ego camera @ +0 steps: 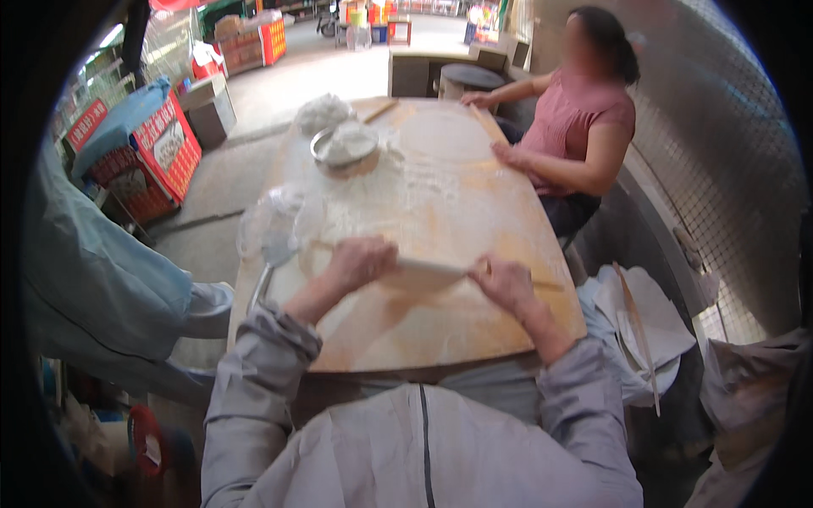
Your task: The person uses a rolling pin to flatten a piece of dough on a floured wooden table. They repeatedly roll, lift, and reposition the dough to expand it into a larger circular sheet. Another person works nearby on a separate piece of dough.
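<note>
Both arms reach over a flour-dusted wooden board (444, 209). My left hand (362, 261) closes around the left side of a thin wooden rolling pin (547, 286), and my right hand (505, 282) grips its right side. Each pin end sticks out past a hand. Between my hands a pale sheet of dough (427, 270) lies along the pin, apparently wrapped on it; motion blur hides the detail. Left of my left hand are a clear plastic bag (279, 216) and a metal-handled tool (262, 286), its head partly covered by the bag.
A metal bowl of flour (345, 145) and a filled plastic bag (325, 113) stand at the far left. Across the board, a person (587, 127) handles another rolling pin (488, 124) beside a flat dough sheet (444, 134). White cloths (660, 317) with a stick lie at right.
</note>
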